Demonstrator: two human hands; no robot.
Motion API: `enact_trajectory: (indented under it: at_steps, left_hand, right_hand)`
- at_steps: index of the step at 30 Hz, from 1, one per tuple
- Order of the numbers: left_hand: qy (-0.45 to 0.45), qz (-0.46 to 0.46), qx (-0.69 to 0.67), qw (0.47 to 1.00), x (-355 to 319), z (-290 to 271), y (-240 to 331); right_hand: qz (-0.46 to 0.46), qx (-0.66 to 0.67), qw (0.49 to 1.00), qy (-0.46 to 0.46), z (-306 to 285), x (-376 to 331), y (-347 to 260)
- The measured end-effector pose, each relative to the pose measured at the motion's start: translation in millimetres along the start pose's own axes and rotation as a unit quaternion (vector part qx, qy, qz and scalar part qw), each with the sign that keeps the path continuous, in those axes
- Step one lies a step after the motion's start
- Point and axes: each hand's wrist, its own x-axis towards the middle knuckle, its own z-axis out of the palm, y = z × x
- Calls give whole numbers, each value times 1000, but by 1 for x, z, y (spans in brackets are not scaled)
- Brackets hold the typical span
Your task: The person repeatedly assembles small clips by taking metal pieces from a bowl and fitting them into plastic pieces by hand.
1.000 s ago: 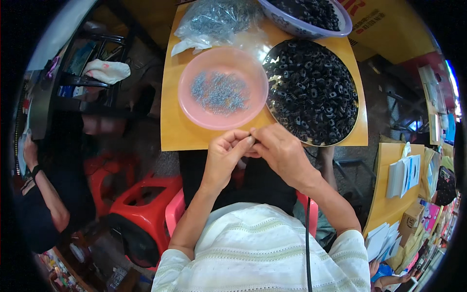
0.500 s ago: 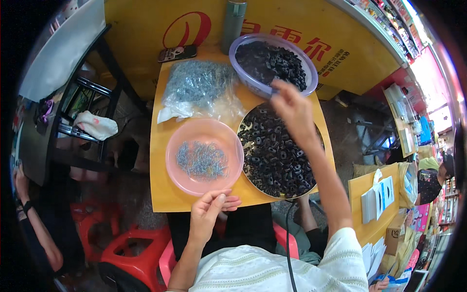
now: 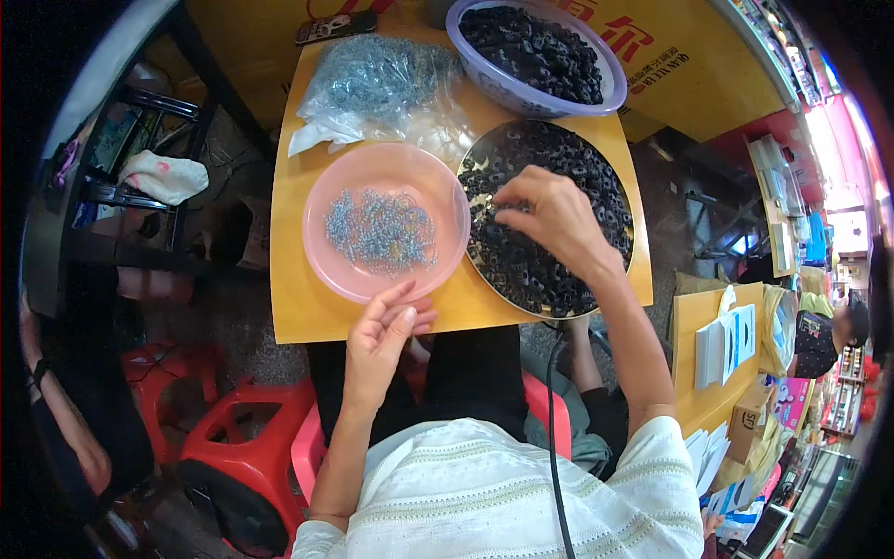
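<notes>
My right hand [image 3: 557, 222] hovers over the left part of a round gold-rimmed tray [image 3: 477, 257] of small black pieces [image 3: 568, 270]. Its fingers are bent, with a gap between thumb and forefinger, and nothing shows between them. At the table's front edge, my left hand [image 3: 384, 337] is palm up beside the near rim of a pink plastic bowl [image 3: 321, 265]. The left fingers are stretched out with the thumb close to them, and I see nothing in them. Inside the bowl lies a loose heap of short silvery ball chains [image 3: 380, 228].
Behind the tray, a lilac basin [image 3: 610, 79] holds more black pieces. A clear plastic bag [image 3: 386, 79] of silvery chains lies behind the bowl, near a phone [image 3: 335, 28]. A black cable [image 3: 551, 419] hangs over my front. Red stools [image 3: 251, 447] stand at left.
My right hand has come back from the lilac basin to above the tray. My left hand stays by the pink bowl. The view has tilted, so the table sits higher in the picture.
</notes>
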Motion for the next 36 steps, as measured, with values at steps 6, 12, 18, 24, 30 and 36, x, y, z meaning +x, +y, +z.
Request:
enact_trajectory:
  at_steps: [6, 12, 18, 24, 30, 36]
  left_hand:
    - [27, 28, 47, 998, -1, -6, -2]
    - [19, 23, 50, 998, -10, 1, 5]
    - [-46, 19, 70, 996, -3, 22, 10]
    - [-72, 15, 91, 993, -3, 36, 7]
    - [-70, 11, 94, 993, -8, 32, 10]
    - [-31, 95, 64, 993, -7, 38, 19]
  right_hand:
    - [-42, -108, 993, 30, 26, -25, 0]
    - [-15, -52, 995, 79, 30, -37, 5]
    - [-10, -51, 992, 111, 31, -41, 4]
    - [-30, -72, 992, 101, 43, -31, -1]
    - [-30, -50, 992, 108, 48, -28, 2]
    - [43, 340, 938, 43, 27, -47, -28]
